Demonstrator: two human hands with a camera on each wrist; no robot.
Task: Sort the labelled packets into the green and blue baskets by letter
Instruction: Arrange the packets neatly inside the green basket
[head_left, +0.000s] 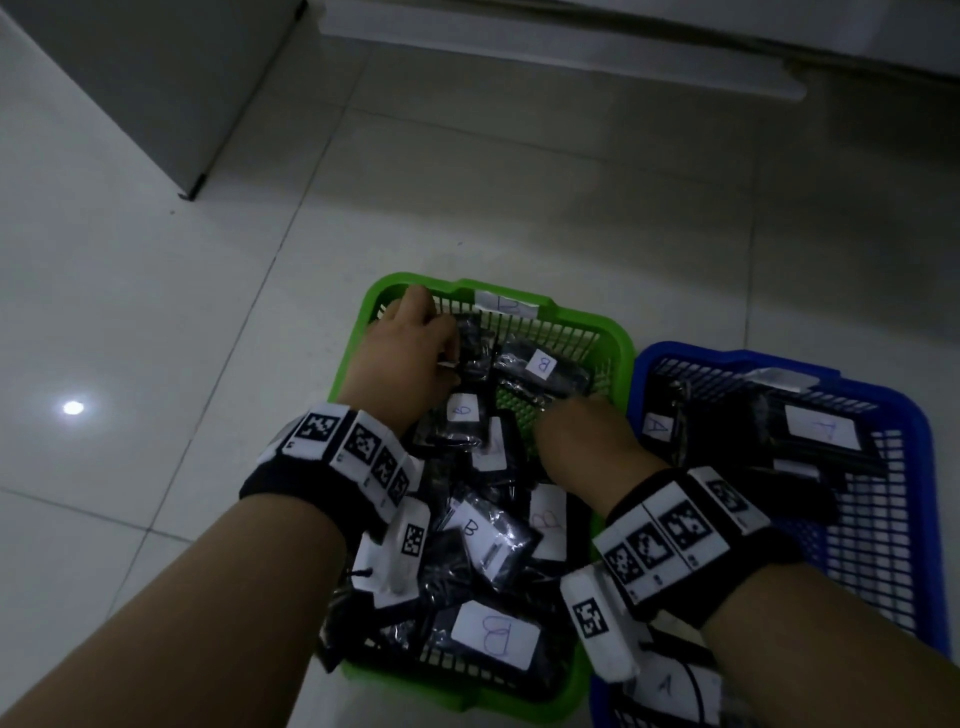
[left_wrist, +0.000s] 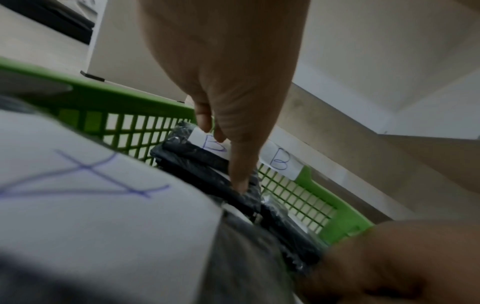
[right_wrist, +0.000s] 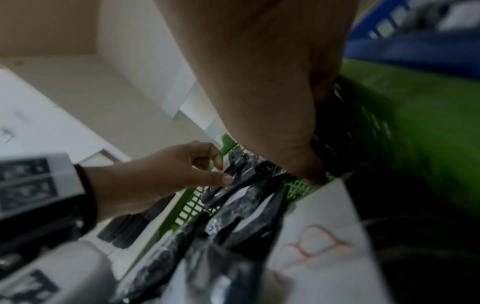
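The green basket holds several black packets with white B labels, one of them near its far side. Its far rim carries a B tag. My left hand is at the basket's far left corner and pinches a black packet between thumb and forefinger. My right hand dips into the basket's right side, fingers curled onto a dark packet by the green wall. The blue basket to the right holds packets labelled A. A blurred label marked A lies close under my left wrist.
Both baskets stand side by side on a pale tiled floor. A white cabinet stands at the back left and a low ledge runs along the far wall. Open floor lies to the left of the green basket.
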